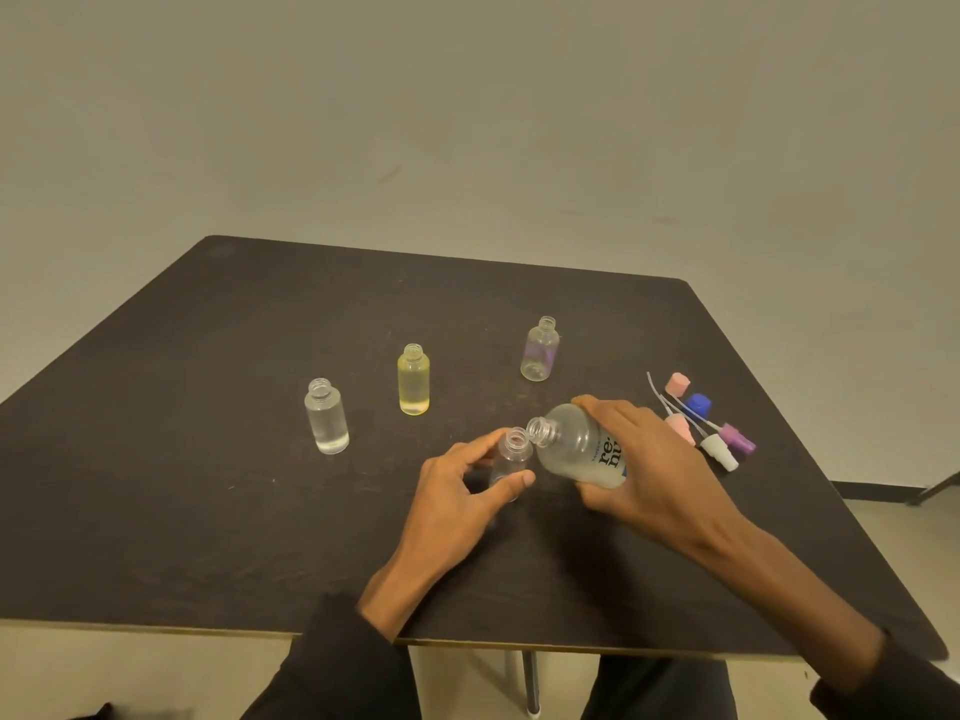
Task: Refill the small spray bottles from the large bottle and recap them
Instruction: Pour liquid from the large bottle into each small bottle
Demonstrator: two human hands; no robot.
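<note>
From the head view, the right hand (644, 459) grips the large bottle (579, 446), tipped with its open mouth just beside and above the neck of a small clear bottle (511, 462). The left hand (462, 485) pinches that bottle between thumb and fingers near the table's (208, 459) middle front. I judge this the pour into the fourth bottle; whether liquid is flowing is too fine to tell. Three other small bottles stand uncapped and well apart: a clear one (326, 415) at left looks nearly full, a yellow one (413, 379) looks full, a purple-tinted one (540, 349) seems nearly empty. So filling is about half done, and no recapping has begun. To the right lie the loose tops (711, 428): four spray heads, as far as I can count, and one blue cap (698, 404).
</note>
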